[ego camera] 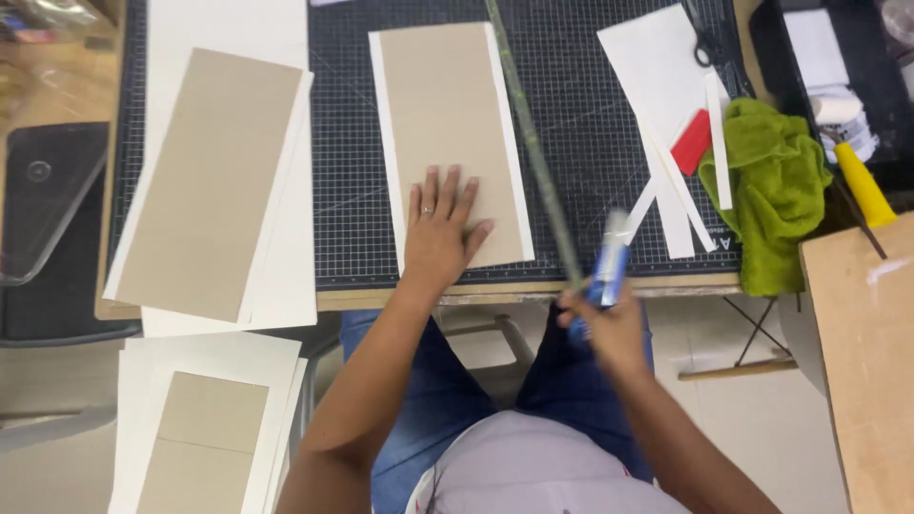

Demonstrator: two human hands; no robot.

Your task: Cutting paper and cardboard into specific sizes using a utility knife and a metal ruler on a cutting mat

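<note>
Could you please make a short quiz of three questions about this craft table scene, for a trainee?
1. True or false: the left hand lies flat on the brown card.
2. What does the right hand hold? A) scissors B) a blue and white tube C) a brush
3. What colour is the cloth at the right side of the cutting mat?

Key: 1 true. 2 B; the tube is blurred. 3 green.
</note>
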